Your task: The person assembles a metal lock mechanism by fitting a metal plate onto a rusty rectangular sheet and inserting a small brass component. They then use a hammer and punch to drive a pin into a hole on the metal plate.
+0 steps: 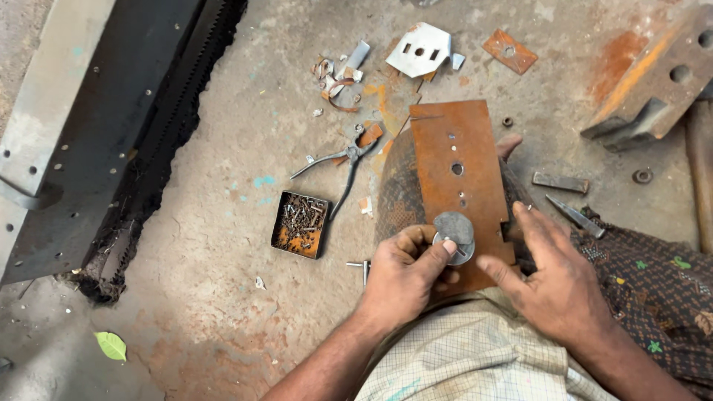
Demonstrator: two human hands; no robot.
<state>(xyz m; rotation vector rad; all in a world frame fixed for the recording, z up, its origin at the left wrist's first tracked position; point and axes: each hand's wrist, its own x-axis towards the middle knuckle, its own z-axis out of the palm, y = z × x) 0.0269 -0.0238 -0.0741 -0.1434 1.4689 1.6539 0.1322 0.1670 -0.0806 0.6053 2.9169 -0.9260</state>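
Left hand (403,276) pinches round metal discs (454,232) and what looks like a small pin against the rusty plate (457,178) resting on the knee, right hand (553,278) hovering fingers spread; the unclamped plate could tip, spilling discs.

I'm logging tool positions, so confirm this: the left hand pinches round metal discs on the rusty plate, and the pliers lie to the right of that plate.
Not quite. The head view shows the pliers to the left of the rusty plate, near the small box of screws. The left hand does pinch the round metal discs on it.
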